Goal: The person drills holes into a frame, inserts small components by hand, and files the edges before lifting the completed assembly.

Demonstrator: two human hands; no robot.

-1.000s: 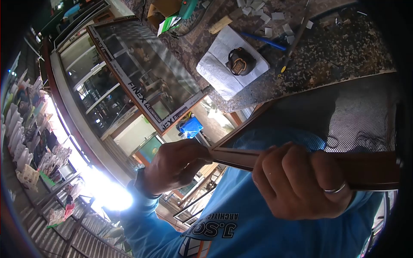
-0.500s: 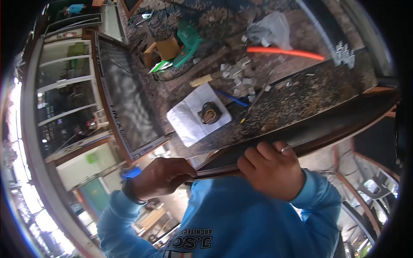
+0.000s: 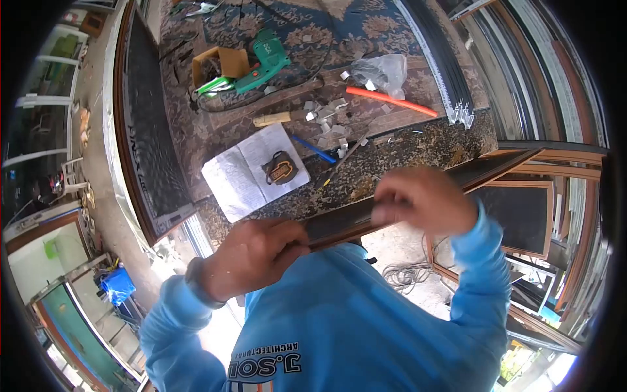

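Observation:
A long brown-edged frame with a dark mesh panel lies tilted along the near edge of the bench, in front of my body. My left hand is closed around its left end, fingers and thumb pinching the brown edge. Over the middle of the panel is my right hand, its fingers bent and smeared by motion; I cannot tell if they hold anything. Just beyond the frame, an open notebook carries a black and yellow tape measure.
On the carpet-covered bench are a blue pen, several small metal pieces, a green power drill, a cardboard box, an orange strip and a plastic bag. Long dark profiles lie at right; another mesh frame stands left.
My right hand has lifted from its grip on the frame's near edge and shifted up over the panel. My left hand keeps its hold on the left end. The view has turned.

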